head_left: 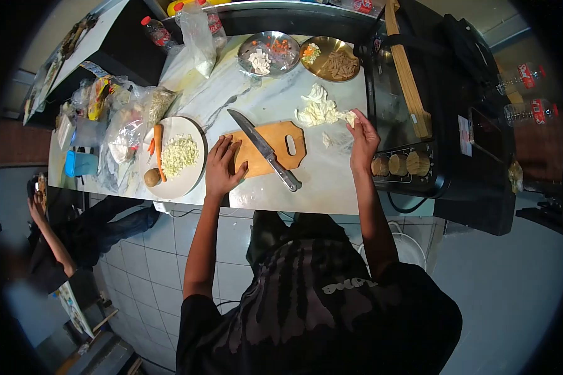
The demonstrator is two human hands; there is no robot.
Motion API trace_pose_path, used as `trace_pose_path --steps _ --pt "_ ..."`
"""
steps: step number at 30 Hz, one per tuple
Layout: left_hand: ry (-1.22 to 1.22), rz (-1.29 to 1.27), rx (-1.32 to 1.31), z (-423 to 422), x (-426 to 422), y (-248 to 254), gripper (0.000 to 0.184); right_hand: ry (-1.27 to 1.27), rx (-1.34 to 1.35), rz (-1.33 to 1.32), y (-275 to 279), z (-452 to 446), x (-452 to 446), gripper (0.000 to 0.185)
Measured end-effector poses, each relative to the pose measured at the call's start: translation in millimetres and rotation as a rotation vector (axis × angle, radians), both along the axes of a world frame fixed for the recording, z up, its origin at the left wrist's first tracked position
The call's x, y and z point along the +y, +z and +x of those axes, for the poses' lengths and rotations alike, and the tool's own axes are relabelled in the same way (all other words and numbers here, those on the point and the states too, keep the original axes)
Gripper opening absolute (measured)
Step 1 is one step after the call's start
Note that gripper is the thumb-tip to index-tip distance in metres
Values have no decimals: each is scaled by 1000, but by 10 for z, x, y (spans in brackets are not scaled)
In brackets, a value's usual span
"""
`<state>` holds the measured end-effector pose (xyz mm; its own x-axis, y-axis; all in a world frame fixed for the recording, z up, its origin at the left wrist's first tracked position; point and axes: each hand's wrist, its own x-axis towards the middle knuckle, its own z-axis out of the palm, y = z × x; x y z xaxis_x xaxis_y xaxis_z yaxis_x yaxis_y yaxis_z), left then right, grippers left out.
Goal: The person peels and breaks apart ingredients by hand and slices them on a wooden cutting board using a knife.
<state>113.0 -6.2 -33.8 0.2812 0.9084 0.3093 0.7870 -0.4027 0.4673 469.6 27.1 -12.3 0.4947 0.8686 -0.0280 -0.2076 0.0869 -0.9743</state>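
Note:
A wooden cutting board point(276, 132) lies on the marble counter, with a large kitchen knife point(254, 139) resting diagonally across it, blade toward the back. My left hand point(222, 165) rests on the board's left edge, its fingers apart, holding nothing. To the right of the board, my right hand point(363, 142) pinches a pale piece of what looks like shredded cabbage point(350, 118) at its fingertips. That piece is at the right end of a loose pile of shredded cabbage point(318, 107). A few small shreds point(326, 140) lie apart, nearer the board.
Left of the board, a white plate point(182, 187) holds diced pale vegetable, carrots and a round brown item. Two metal plates point(247, 47) point(323, 42) with chopped food stand behind. Plastic bags point(125, 128) crowd the left; a black stove point(394, 125) borders the right. Another person point(59, 250) is at far left.

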Motion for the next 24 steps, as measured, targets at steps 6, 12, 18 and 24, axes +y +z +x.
trace_pose_path --steps 6,12,18,24 --pt "124 54 7 9 -60 -51 54 -20 -173 152 38 5 44 28" --pt "116 67 -35 2 -27 -51 54 122 -84 154 -47 -50 -86 21" --pt "32 172 -15 -65 -120 -106 46 221 -139 115 -311 -338 -766 17" --pt "-283 -200 -545 11 -743 89 45 345 -68 -64 8 -498 -1622 12"
